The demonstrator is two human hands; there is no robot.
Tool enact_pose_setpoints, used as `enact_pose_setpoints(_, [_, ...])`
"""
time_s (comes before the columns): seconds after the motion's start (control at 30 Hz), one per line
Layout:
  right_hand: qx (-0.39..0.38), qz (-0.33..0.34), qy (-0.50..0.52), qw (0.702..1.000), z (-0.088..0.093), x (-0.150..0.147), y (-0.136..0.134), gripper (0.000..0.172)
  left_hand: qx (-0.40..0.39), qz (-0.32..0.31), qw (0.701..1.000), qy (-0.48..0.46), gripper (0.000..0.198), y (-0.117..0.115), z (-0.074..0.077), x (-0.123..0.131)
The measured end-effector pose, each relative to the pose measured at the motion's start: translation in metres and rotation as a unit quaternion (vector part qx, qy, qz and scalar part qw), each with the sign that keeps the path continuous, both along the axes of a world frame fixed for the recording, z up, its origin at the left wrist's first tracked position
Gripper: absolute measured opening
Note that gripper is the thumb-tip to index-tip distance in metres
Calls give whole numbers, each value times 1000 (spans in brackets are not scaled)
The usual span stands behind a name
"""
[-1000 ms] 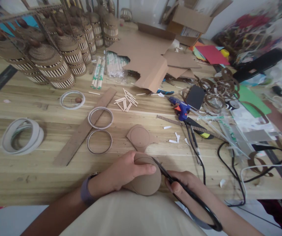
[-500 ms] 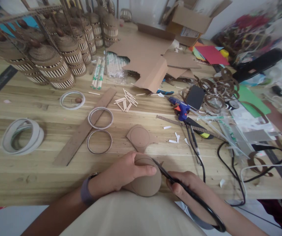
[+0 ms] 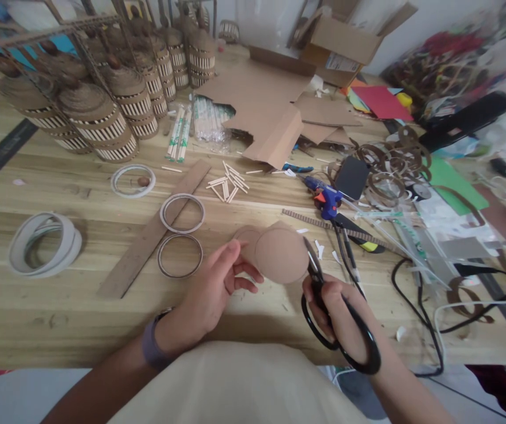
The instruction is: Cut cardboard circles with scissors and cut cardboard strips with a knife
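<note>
My right hand (image 3: 339,315) grips a pair of scissors (image 3: 363,341) by their black handles, blades pointing up and away. The blades meet the right edge of a brown cardboard piece with a round outline (image 3: 282,256). My left hand (image 3: 215,288) is just left of that piece, thumb and fingers apart and a fingertip close to its edge; whether it touches I cannot tell. Behind, partly covered, lies a second cardboard piece (image 3: 245,234) with a drawn circle. Two rings (image 3: 180,255) lie to the left, one overlapping a long cardboard strip (image 3: 147,247).
A blue glue gun (image 3: 327,200) with a black cord lies right of centre. Small wooden sticks (image 3: 230,179) are scattered ahead. Tape rolls (image 3: 43,244) stand at left. Birdcage-like cardboard crafts (image 3: 96,121) crowd the back left; cardboard sheets (image 3: 270,82) lie at the back.
The cardboard piece has moved up and right, away from my body. My left hand has loosened its grip on it. My right hand has turned the scissors more upright.
</note>
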State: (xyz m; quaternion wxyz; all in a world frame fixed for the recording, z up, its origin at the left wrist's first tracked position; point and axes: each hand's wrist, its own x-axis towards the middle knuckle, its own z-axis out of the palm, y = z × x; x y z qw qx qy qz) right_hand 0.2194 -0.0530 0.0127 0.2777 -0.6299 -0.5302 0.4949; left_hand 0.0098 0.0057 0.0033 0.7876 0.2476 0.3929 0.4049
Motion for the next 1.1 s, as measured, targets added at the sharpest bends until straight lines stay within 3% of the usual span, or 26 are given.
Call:
enact_pose_setpoints(0.1, [-14,-52,61,997,-2,-19,6,66,53,-9,996,-68,62,-4,-7,1])
enact_pose_setpoints(0.23, [36,-27,47,998,-6,-43,9,66,70,-78,992,-65,48,-11,-8,3])
enact_pose_setpoints(0.3, [43,-9,41,998,-9,-50,8,64,35,-41,998,-43,45,-11,-4,5])
enact_pose_setpoints(0.43, [31,15,40,999,-13,-53,8,63,-56,98,994,-9,40,-5,6,9])
enact_pose_setpoints(0.6, [65,43,-16,997,-9,-51,13,65,-83,152,985,-1,42,-2,11,10])
enact_pose_setpoints(0.77, [90,50,-20,994,-5,-49,16,65,-62,147,987,3,40,-4,7,11])
enact_pose_setpoints(0.93, [96,58,-12,994,-7,-48,16,65,-34,112,990,78,29,-4,6,9])
enact_pose_setpoints(1.1, [55,56,30,997,-10,-49,14,69,-28,106,985,133,34,-3,8,7])
